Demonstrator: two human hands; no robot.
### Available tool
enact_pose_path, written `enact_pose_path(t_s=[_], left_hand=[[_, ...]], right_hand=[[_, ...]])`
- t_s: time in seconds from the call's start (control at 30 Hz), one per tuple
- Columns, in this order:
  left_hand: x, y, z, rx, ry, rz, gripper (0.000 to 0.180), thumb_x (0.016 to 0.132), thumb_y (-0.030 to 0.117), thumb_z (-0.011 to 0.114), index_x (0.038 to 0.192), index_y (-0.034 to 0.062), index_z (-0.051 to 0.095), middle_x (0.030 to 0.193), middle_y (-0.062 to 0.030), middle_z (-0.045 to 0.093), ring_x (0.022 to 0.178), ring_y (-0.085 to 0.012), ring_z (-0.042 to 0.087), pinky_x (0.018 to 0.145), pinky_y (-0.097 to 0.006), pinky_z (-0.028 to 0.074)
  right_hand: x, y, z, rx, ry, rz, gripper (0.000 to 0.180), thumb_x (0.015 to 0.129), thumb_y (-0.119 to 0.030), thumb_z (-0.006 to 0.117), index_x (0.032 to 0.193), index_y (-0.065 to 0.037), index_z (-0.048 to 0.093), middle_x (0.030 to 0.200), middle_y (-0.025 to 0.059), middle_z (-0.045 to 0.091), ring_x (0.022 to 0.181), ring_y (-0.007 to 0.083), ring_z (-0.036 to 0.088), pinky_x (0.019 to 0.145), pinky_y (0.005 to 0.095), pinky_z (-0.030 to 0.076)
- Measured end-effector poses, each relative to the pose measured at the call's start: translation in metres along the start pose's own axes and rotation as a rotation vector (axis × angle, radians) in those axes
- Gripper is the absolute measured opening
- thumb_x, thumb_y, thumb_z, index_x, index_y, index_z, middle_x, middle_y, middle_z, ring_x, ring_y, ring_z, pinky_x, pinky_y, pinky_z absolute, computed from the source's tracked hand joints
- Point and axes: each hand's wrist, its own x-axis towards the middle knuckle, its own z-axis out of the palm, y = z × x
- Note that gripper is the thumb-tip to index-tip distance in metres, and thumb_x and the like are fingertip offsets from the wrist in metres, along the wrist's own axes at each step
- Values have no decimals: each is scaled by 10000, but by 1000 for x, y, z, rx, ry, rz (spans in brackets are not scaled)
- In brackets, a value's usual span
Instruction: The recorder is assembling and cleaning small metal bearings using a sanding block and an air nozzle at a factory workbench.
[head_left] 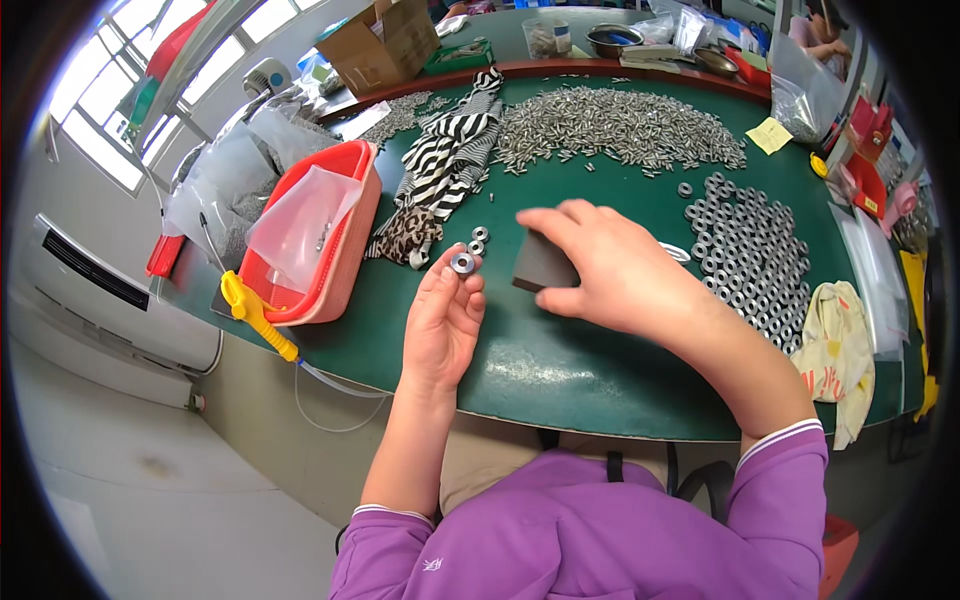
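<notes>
Pinches a metal ring (462,264) between thumb and fingertips of the left hand (445,315), a little to the left of the dark block (541,262). Spreads the right hand (612,262) over the block itself, thumb and fingers parted along its edges; cannot tell from here whether gripping it or merely spanning it.

Seems to be partway through a batch, to judge by the one ring in hand, a few loose rings (479,234) just left of the block, and a broad spread of rings (745,255) well to its right. Gives no sure sign of handled versus waiting pieces; probably leaves many to go, if counting the spread right of the block as untouched stock. Shows a large heap of small metal pins (620,125) beyond the block, apart from both hands.

Looks short, round and silvery, this held ring, with its face turned up to the camera and a darker band around the centre. Appears too small for judging marks or flaws.
</notes>
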Motion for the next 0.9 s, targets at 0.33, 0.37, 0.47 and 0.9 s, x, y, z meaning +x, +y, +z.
enact_pose_path(t_s=[0.33,0.37,0.47,0.9], left_hand=[[-2,-4,7,70,-104,-45,285,894,157,563,1139,22,510,1007,-80,585,799,-118,551,713,-229,459],[-2,-4,7,76,-102,-48,288,892,158,566,1139,21,510,1009,-80,587,810,-123,562,718,-233,468],[-1,-7,10,142,79,-3,298,886,164,573,1141,24,509,1015,-75,590,838,-134,588,722,-245,493],[-3,-8,10,133,18,8,327,874,148,581,1166,25,496,1084,-87,584,971,-176,592,845,-309,504]], right_hand=[[20,25,5,-203,489,-120,654,643,-198,723,1248,-123,485,1202,143,502,1053,344,497,900,409,423],[19,28,5,-104,515,-139,650,651,-221,717,1251,-131,485,1194,146,510,1051,335,501,900,410,424],[15,-4,5,235,332,-407,634,651,-279,705,1242,-164,506,1182,133,519,1035,315,514,908,400,424],[7,-14,22,140,341,-384,638,650,-268,698,1246,-157,498,1167,136,506,1031,318,497,859,412,422]])
